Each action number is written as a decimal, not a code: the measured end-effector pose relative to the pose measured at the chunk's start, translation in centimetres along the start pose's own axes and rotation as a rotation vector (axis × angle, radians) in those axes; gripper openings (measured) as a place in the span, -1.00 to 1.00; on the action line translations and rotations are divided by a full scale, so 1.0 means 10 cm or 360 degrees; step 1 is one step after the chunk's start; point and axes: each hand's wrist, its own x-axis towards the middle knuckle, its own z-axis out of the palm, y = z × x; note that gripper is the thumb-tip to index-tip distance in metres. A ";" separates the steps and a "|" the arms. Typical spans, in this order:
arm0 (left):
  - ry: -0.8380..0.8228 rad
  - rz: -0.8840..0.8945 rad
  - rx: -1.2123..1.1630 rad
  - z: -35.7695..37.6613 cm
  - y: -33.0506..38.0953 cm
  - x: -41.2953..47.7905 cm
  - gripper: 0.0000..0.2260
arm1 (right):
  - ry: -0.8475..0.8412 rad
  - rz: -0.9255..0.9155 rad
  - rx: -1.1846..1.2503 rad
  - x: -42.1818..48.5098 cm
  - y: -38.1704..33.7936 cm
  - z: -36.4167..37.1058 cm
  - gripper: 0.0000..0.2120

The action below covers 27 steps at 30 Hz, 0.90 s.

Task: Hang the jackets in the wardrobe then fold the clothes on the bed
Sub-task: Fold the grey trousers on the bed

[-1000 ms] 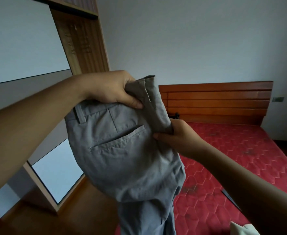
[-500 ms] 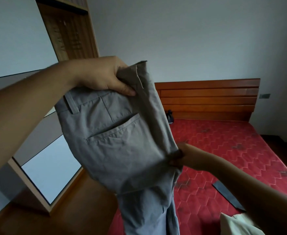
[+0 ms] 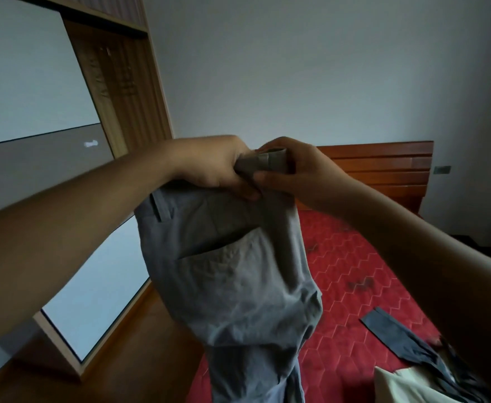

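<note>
Two hands meet at the waistband: our left hand [image 3: 218, 167] and right hand [image 3: 299, 173] pinch the grey trousers [image 3: 232, 271], held up beside the bed [image 3: 354, 257]. Folding seems barely begun; a dark garment [image 3: 392, 330] and a pale garment [image 3: 404, 385] lie loose there.

I am looking into a bedroom in a home: a red hexagon-patterned mattress [image 3: 354, 257] lies below a slatted wooden headboard [image 3: 383, 167] against a plain wall; a tall wardrobe [image 3: 119, 82] with pale panelled doors stands beside it on a wooden floor [image 3: 139, 344]. Loose clothes [image 3: 395, 333] lie at the mattress's near right corner.
</note>
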 end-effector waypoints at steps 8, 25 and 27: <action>-0.0281 -0.0377 0.0029 0.10 -0.35 -0.40 -0.75 | 0.0233 0.0008 -0.0456 -0.12 0.24 -0.10 -0.83; 0.0095 0.0013 -0.0484 -0.01 0.07 -0.82 -0.67 | -0.0380 0.0063 -0.0513 -0.60 -0.34 -1.17 -0.65; 0.0105 0.0069 -0.0502 -0.09 0.10 -0.78 -0.68 | -0.0383 0.0022 -0.0433 -0.60 -0.40 -1.26 -0.63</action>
